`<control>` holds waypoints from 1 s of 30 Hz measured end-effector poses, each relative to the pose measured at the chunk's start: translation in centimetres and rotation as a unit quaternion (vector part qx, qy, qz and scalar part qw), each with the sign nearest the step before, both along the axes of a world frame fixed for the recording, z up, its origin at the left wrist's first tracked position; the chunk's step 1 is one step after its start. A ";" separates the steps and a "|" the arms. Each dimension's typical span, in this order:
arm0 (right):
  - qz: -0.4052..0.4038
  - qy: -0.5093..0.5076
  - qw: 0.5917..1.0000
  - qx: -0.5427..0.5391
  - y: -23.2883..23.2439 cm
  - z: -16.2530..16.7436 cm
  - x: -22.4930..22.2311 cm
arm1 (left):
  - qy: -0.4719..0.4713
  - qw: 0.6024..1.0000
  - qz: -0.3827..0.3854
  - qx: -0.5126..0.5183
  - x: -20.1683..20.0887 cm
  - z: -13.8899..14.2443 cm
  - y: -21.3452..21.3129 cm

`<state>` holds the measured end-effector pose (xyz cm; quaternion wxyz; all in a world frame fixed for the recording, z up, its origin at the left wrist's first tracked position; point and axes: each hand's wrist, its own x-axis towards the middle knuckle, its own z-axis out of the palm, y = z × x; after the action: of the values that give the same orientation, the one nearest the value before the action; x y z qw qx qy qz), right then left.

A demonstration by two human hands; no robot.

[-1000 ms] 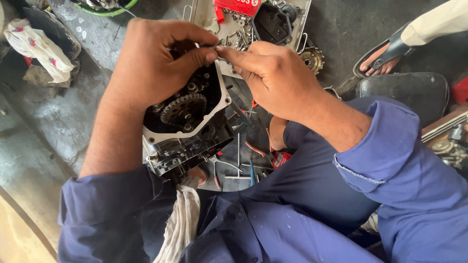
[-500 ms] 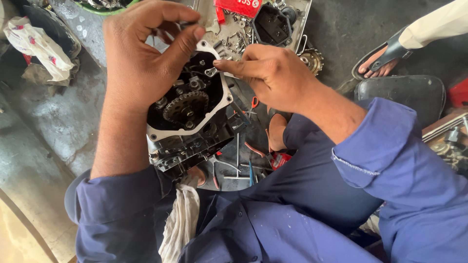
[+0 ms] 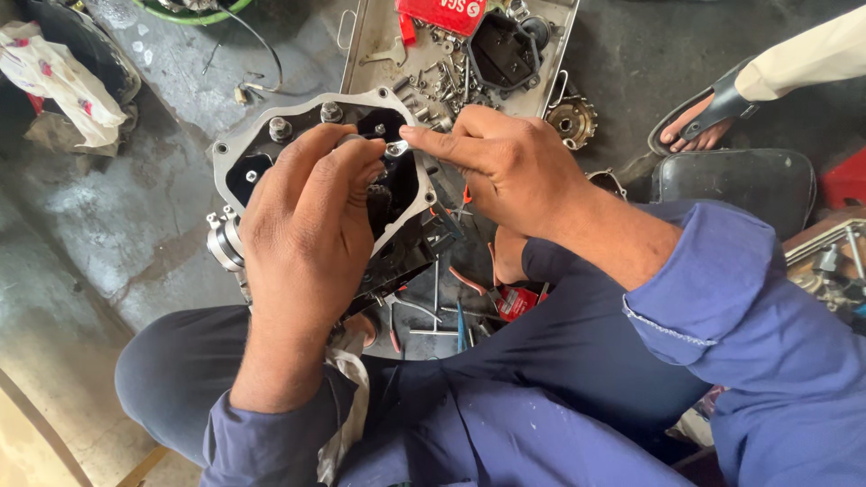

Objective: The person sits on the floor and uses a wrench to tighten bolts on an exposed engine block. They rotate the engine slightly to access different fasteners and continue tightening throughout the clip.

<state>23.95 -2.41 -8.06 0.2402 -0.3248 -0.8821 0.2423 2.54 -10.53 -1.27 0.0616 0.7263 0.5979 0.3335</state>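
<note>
An open engine case (image 3: 271,135) with a pale gasket rim and dark gears inside rests between my knees. My left hand (image 3: 307,225) lies over its middle, fingers curled onto the parts within. My right hand (image 3: 501,162) reaches in from the right, pinching a small silver metal part (image 3: 395,147) between thumb and forefinger just above the case opening. The fingertips of both hands nearly meet there. My left hand hides much of the gears.
A metal tray (image 3: 370,45) of bolts, a black gasket and a red box lies ahead. A sprocket (image 3: 570,117) sits beside it. Loose tools (image 3: 451,298) lie under my legs. Another person's sandalled foot (image 3: 699,117) is at upper right, a rag (image 3: 54,81) upper left.
My left hand has dropped from above the case onto its middle, covering the gears. The case now sits further left, showing more of its rim. My right hand stays at the opening.
</note>
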 end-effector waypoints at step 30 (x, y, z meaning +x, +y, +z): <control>-0.034 -0.015 0.999 0.027 -1.0 1.6 -0.1 | -0.091 0.991 -0.067 -0.072 -1.6 -0.1 1.3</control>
<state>23.82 -3.42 -6.42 0.2437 -0.3513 -0.8805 0.2050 0.94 -9.26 -1.34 0.1900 0.7250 0.5626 0.3490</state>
